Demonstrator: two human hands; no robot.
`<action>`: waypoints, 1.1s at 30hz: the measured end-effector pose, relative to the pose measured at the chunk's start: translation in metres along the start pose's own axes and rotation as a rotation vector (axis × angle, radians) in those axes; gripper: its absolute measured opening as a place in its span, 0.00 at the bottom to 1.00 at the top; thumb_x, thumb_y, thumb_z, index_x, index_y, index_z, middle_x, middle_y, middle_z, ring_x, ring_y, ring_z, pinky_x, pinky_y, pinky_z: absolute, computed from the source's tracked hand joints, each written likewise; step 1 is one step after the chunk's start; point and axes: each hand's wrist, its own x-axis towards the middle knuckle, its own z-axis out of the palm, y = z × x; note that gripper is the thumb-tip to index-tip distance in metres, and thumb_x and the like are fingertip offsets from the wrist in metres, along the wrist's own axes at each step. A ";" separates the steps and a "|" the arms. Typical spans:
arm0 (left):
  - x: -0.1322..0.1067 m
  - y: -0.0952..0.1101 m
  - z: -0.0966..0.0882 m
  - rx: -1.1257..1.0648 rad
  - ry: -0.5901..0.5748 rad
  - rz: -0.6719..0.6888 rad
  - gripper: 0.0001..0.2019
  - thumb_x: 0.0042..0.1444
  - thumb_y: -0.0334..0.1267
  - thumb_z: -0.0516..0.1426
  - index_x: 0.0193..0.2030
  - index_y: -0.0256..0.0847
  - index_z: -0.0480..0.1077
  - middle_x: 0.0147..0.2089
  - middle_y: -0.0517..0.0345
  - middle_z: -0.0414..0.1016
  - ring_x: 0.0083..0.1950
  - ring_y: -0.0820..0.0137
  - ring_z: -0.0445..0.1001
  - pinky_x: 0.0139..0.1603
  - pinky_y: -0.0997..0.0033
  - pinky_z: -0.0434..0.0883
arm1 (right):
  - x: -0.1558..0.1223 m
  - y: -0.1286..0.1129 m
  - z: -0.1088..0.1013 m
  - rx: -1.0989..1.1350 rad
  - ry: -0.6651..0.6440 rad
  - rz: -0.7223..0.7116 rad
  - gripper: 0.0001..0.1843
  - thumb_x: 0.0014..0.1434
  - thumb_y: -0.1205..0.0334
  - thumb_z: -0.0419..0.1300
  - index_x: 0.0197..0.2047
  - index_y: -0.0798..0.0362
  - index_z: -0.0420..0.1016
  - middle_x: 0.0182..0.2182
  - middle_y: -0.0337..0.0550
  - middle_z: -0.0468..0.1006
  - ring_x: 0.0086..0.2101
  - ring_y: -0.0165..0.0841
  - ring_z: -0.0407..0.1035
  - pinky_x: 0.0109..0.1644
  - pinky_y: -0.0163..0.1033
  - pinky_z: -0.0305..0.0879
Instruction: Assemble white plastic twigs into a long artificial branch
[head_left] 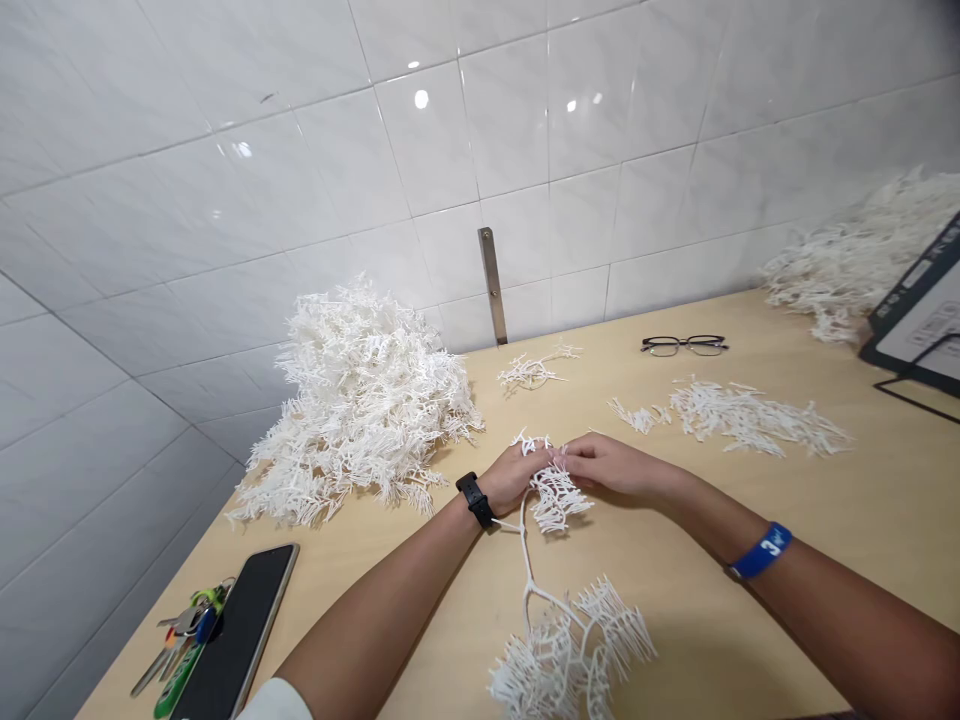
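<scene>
A white branching plastic spray [529, 570] runs from between my hands down toward the table's near edge, with a bushy clump of thin twigs at its lower end. My left hand [512, 478], with a black watch at the wrist, is closed around the upper part of the spray. Against that same upper part, my right hand [607, 463] pinches with thumb and fingers, and a blue band circles its forearm. Short twigs [556, 500] fan out below the fingers. The exact spot between the fingertips is hidden.
To the left rises a big heap of white sprays [367, 400]. Loose white pieces [750, 415] lie at right, near eyeglasses [684, 346]. A small sprig [534, 373] lies by the wall. Phone [238, 630] and keys [176, 640] sit front left; another pile [862, 250] and a dark-framed panel [926, 310] stand right.
</scene>
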 end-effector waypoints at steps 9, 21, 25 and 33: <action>-0.002 0.004 0.003 0.108 -0.094 -0.003 0.18 0.47 0.50 0.64 0.25 0.34 0.70 0.25 0.58 0.69 0.27 0.74 0.65 0.31 0.72 0.60 | 0.002 0.005 -0.002 0.130 -0.012 -0.024 0.26 0.56 0.43 0.62 0.20 0.55 0.64 0.17 0.33 0.56 0.22 0.25 0.48 0.28 0.36 0.42; -0.002 0.004 0.002 -0.073 0.048 -0.003 0.18 0.45 0.45 0.66 0.27 0.37 0.62 0.23 0.65 0.63 0.23 0.78 0.62 0.26 0.74 0.59 | -0.001 0.002 -0.040 -0.523 0.487 0.114 0.28 0.56 0.46 0.58 0.19 0.51 0.47 0.18 0.33 0.48 0.22 0.27 0.44 0.27 0.38 0.38; -0.001 0.003 0.003 -0.073 0.076 0.016 0.21 0.45 0.48 0.66 0.28 0.38 0.61 0.25 0.65 0.62 0.24 0.78 0.64 0.28 0.74 0.62 | -0.001 -0.002 -0.035 -0.718 0.554 0.188 0.28 0.58 0.44 0.55 0.17 0.51 0.48 0.16 0.34 0.49 0.21 0.27 0.45 0.27 0.38 0.39; 0.003 -0.006 0.002 0.227 0.126 0.124 0.20 0.50 0.51 0.61 0.26 0.38 0.60 0.24 0.65 0.58 0.26 0.78 0.58 0.29 0.73 0.56 | -0.005 -0.010 -0.003 -0.158 -0.045 -0.028 0.27 0.59 0.39 0.56 0.23 0.54 0.60 0.21 0.34 0.55 0.24 0.27 0.49 0.29 0.36 0.45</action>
